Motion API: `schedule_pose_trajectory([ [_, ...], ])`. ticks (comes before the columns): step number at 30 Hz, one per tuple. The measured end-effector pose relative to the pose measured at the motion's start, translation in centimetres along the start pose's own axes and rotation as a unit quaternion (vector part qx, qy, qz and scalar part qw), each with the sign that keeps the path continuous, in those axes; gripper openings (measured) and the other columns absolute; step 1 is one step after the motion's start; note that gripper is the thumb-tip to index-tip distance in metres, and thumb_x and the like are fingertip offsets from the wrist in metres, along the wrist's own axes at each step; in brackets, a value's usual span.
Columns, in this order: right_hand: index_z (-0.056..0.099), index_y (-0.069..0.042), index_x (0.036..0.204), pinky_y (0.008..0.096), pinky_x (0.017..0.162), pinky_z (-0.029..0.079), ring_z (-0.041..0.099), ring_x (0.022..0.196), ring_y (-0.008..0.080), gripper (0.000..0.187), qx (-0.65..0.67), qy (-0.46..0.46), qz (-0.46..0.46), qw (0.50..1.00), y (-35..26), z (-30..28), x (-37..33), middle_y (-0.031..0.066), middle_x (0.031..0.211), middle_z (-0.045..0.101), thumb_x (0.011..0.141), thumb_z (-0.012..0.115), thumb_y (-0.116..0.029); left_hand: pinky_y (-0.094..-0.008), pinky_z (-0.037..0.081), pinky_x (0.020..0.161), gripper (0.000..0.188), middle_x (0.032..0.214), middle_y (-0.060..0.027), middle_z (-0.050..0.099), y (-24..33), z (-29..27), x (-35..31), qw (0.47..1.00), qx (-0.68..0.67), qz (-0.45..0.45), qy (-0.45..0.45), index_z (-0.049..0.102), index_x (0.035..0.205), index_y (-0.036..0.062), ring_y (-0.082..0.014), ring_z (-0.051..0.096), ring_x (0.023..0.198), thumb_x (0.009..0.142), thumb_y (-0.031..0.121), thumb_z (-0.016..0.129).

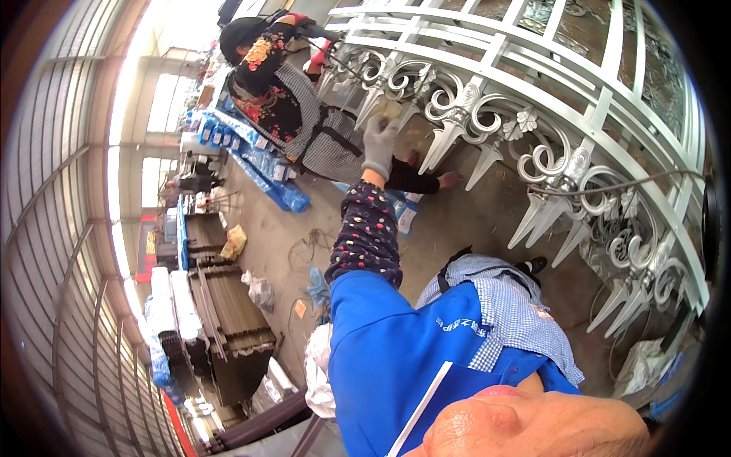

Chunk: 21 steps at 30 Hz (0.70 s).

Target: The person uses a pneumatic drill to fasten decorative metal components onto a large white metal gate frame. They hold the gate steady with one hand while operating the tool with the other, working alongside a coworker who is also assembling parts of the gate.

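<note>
My left hand (pixel 378 146), in a grey work glove, reaches out under a dark patterned sleeve. Its fingers look curled around a small pale yellow piece (pixel 391 110), whose kind I cannot make out. The hand is beside the pointed spear tips of a silver metal fence panel (pixel 525 43). Scrolls and leaf ornaments run along the panel's edge, with a spear tip (pixel 444 145) close to the right of my glove. My right hand is not in view.
A co-worker (pixel 278 99) in a flowered sleeve and checked apron bends at the panel's far left, wearing red-and-dark gloves. A cable (pixel 609 186) crosses the panel. Blue-wrapped bundles (pixel 259 164) and stacked dark metal profiles (pixel 232 305) lie to the left.
</note>
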State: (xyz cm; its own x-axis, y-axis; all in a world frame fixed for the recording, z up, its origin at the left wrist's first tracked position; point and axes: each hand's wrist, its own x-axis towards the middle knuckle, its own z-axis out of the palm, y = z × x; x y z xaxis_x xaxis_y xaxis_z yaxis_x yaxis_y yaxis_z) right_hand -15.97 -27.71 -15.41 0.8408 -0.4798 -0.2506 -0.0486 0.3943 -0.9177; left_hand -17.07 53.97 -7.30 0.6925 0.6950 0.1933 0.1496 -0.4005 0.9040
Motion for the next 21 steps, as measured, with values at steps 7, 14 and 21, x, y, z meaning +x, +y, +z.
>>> schedule_pose_trajectory([
  [7, 0.046, 0.001, 0.133, 0.0358, 0.071, 0.051, 0.06, 0.091, 0.0294, 0.074, 0.264, -0.08, -0.008, 0.961, -1.2, 3.2, -21.5, 0.0223, 0.115, 0.06, 0.086, 0.057, -0.055, -0.0233, 0.05, 0.075, 0.031, 0.098, -0.0022, 0.063, 12.8, 9.0, -4.7, 0.929, -0.108, 0.07, -0.347, 0.056, 0.118, -0.0012, -0.0057, 0.058, 0.087, 0.091, 0.011, 0.065],
  [14, 0.043, -0.002, 0.136, 0.031, 0.058, 0.052, 0.063, 0.086, 0.0314, 0.08, 0.227, -0.018, -0.005, 0.974, 3.0, 4.1, -36.6, 0.0211, 0.118, 0.058, 0.087, 0.05, -0.064, -0.0321, 0.046, 0.095, 0.056, 0.121, -0.0115, 0.058, 15.6, 8.8, -20.0, 0.7, -0.219, 0.14, -0.665, 0.048, 0.132, -0.0036, -0.0191, 0.056, 0.114, 0.082, 0.009, 0.071],
  [21, 0.053, -0.003, 0.127, 0.0315, 0.066, 0.055, 0.067, 0.083, 0.0245, 0.078, 0.205, -0.213, 0.168, 0.941, 6.4, 14.4, -44.4, 0.0175, 0.107, 0.066, 0.084, 0.051, -0.069, -0.0386, 0.045, 0.1, 0.091, 0.135, -0.0172, 0.048, 12.8, 5.6, -28.2, 0.517, -0.468, -0.059, -0.715, 0.026, 0.144, -0.0008, -0.0276, 0.05, 0.123, 0.076, 0.023, 0.082],
])
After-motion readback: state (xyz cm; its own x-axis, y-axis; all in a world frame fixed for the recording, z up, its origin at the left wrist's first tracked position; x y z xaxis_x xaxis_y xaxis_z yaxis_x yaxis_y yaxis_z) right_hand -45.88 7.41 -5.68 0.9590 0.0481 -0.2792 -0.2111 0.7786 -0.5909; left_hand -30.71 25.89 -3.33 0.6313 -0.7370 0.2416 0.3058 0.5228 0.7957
